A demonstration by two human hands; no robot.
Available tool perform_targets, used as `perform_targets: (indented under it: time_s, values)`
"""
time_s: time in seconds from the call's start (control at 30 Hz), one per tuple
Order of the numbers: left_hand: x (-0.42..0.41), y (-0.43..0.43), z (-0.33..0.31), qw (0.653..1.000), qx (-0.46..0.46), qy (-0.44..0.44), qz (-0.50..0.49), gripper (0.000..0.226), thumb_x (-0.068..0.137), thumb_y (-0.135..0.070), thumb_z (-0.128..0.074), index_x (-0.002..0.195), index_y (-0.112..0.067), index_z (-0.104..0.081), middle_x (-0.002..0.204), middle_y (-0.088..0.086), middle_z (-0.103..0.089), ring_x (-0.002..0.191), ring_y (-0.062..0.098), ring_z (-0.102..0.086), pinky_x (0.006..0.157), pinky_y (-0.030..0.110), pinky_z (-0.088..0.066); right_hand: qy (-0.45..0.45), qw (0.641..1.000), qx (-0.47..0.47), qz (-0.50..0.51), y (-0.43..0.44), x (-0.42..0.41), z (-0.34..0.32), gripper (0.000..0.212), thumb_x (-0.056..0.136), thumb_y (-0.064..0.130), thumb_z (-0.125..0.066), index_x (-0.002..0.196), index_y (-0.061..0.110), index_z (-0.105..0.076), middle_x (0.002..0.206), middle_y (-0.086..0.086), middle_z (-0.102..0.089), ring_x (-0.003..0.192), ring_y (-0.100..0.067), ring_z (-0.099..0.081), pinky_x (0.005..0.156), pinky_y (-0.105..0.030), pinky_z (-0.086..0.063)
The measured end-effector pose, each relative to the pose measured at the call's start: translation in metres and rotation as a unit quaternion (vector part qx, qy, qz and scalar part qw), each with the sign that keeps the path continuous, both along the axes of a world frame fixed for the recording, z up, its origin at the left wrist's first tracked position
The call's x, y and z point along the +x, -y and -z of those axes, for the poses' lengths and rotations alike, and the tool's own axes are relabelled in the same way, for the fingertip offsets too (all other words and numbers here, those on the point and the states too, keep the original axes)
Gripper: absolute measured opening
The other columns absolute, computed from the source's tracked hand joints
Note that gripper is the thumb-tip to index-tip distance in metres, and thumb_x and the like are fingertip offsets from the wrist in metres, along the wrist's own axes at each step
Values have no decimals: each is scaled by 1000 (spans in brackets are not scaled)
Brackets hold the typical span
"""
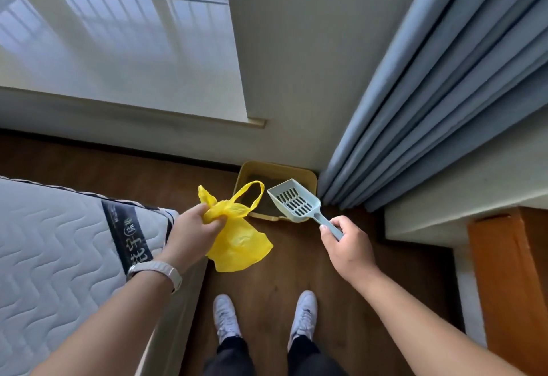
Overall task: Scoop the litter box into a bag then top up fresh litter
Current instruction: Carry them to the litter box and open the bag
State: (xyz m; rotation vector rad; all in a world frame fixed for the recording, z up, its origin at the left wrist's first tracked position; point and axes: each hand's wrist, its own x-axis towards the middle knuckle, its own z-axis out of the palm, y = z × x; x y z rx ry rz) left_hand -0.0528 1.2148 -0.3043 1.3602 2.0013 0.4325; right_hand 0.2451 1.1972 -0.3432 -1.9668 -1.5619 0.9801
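Note:
A yellow litter box [308,178] with dark litter sits on the wooden floor in the corner by the wall. My left hand [192,230] grips a crumpled yellow plastic bag [237,245] at its top, and the bag hangs in the air in front of the box. My right hand [345,242] holds the handle of a pale blue slotted litter scoop [295,200]. The scoop's head hovers over the box's near right edge and looks empty.
A quilted mattress [53,257] lies at the left, close to my left arm. Blue curtains [430,108] hang right of the box. An orange cardboard box [510,280] stands at the right. My two white shoes [225,316] stand on the floor below.

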Motion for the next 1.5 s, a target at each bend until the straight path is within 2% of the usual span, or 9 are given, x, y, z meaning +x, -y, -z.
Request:
perform_targets:
  time_s: [0.13, 0.33, 0.6, 0.77, 0.87, 1.1, 1.23, 1.43, 1.5]
  values:
    - [-10, -25, 47, 1000, -10, 21, -5, 29, 86, -29, -67, 67, -13, -52, 60, 2, -51, 57, 19, -48, 53, 31, -37, 21, 999, -14, 21, -12, -21, 32, 16, 92, 28, -60, 83, 16, -59, 73, 4, -59, 65, -12, -54, 54, -22, -35]
    - [-21, -56, 148, 999, -36, 33, 1, 30, 87, -28, -65, 75, -3, -55, 64, 7, -53, 60, 20, -48, 53, 31, -37, 43, 999, -19, 20, -40, -39, 121, 17, 94, 30, -57, 85, 16, -57, 76, 4, -58, 67, -13, -53, 52, -19, -33]
    - [-13, -75, 349, 999, -37, 13, -6, 28, 87, -27, -63, 77, -2, -56, 68, 9, -56, 63, 20, -49, 55, 31, -38, 54, 996, -64, -19, -79, -54, 328, 16, 96, 34, -54, 92, 18, -54, 80, 5, -56, 68, -14, -52, 53, -27, -36]
    - [-14, -85, 468, 999, -34, 17, -8, 23, 86, -25, -64, 74, -7, -55, 69, 4, -58, 62, 16, -51, 52, 24, -39, 104, 991, -76, -41, -110, -70, 458, 18, 94, 38, -52, 89, 20, -55, 80, 2, -59, 69, -21, -54, 53, -30, -37]
    - [-19, -94, 523, 999, -31, 24, -1, 19, 86, -28, -64, 80, -10, -61, 78, 6, -65, 72, 21, -60, 58, 27, -44, 148, 985, -60, -64, -129, -80, 518, 18, 95, 40, -48, 92, 23, -54, 85, 2, -60, 74, -24, -56, 58, -32, -39]
    - [-29, -114, 597, 1000, -12, 11, 11, 16, 84, -25, -63, 82, -9, -61, 78, 7, -64, 75, 26, -60, 66, 36, -50, 273, 952, 6, -138, -155, -100, 613, 28, 96, 40, -42, 99, 16, -56, 96, -5, -63, 91, -31, -60, 63, -34, -34]
    - [-38, -119, 620, 999, -13, 8, 38, 14, 83, -26, -64, 80, -12, -61, 77, 5, -64, 75, 24, -61, 67, 35, -52, 350, 918, 50, -180, -174, -106, 647, 27, 96, 39, -43, 100, 16, -58, 102, -5, -63, 97, -28, -56, 75, -38, -38]
    - [-42, -128, 633, 1000, -10, 20, 11, 11, 85, -25, -63, 81, -15, -62, 72, 2, -62, 66, 23, -59, 53, 28, -45, 390, 900, 20, -194, -189, -117, 671, 33, 96, 39, -43, 114, 17, -61, 118, -7, -58, 112, -28, -50, 88, -40, -38]
    - [-43, -125, 635, 999, -15, 17, 27, 8, 85, -25, -64, 83, -17, -65, 76, 1, -65, 72, 22, -62, 59, 30, -48, 394, 897, -13, -200, -192, -121, 675, 38, 97, 38, -41, 121, 16, -60, 124, -8, -56, 117, -28, -48, 91, -41, -37]
